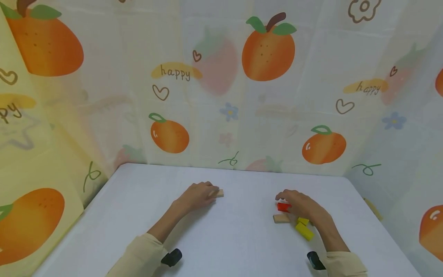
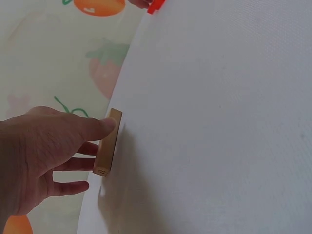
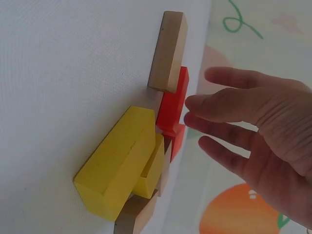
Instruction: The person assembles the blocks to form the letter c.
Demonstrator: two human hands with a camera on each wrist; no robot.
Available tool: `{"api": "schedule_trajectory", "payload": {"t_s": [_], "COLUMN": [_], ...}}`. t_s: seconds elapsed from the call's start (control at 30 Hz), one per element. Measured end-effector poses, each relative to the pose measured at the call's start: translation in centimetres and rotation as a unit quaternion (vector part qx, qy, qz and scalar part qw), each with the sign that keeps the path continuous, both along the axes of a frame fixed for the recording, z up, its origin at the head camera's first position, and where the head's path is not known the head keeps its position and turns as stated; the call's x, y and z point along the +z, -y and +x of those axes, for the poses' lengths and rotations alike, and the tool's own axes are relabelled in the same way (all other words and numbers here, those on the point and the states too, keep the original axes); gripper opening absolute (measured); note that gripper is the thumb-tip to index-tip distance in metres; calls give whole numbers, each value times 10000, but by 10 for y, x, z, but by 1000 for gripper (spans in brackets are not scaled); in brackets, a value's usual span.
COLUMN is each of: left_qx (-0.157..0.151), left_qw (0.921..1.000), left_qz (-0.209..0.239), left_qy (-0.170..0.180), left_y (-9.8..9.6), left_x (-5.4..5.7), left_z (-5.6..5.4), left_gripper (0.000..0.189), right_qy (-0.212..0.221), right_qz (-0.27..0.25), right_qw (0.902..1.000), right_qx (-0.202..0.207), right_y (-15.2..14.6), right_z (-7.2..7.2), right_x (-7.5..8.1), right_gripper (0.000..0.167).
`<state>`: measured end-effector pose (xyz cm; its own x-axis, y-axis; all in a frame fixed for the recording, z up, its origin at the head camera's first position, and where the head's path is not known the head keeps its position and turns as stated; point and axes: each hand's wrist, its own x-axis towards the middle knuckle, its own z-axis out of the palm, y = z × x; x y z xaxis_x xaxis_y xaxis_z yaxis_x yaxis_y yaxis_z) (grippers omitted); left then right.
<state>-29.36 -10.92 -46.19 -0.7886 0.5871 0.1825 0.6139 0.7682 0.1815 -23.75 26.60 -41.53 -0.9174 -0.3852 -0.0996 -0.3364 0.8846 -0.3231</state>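
Observation:
My left hand pinches a plain wooden block between thumb and fingers, close over the far part of the white table. In the head view only the block's end shows past the fingers. Over at the right, my right hand hovers beside a red block, its fingers apart and holding nothing. A second red block lies just behind the first. Nearer me are a large yellow block and a smaller yellow block, with a wooden block to their left.
Another wooden block sits beside the yellow ones, partly cut off in the right wrist view. The white table ends at a fruit-printed cloth at the back and sides. Dark devices sit at both wrists.

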Motion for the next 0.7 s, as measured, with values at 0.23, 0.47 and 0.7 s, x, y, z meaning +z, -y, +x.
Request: {"api": "schedule_trajectory", "payload": {"t_s": [0.23, 0.47, 0.7], "left_qx": [-99, -20, 83], "left_qw": [9998, 9999, 9999], "left_qz": [-158, -138, -103], "left_qy": [-84, 10, 39], "left_y": [-2, -6, -9], "left_x": [-1, 1, 1], "left_z": [-3, 0, 1], "left_gripper": [36, 35, 36], "right_qy": [82, 380, 494], "right_qz": [87, 99, 192], "right_qw": [9997, 9991, 9986], "right_qx": [228, 158, 69], "right_y": [0, 1, 3], "right_z": [-4, -7, -9], "right_x": [-4, -6, -8], "right_gripper": [42, 44, 45]}}
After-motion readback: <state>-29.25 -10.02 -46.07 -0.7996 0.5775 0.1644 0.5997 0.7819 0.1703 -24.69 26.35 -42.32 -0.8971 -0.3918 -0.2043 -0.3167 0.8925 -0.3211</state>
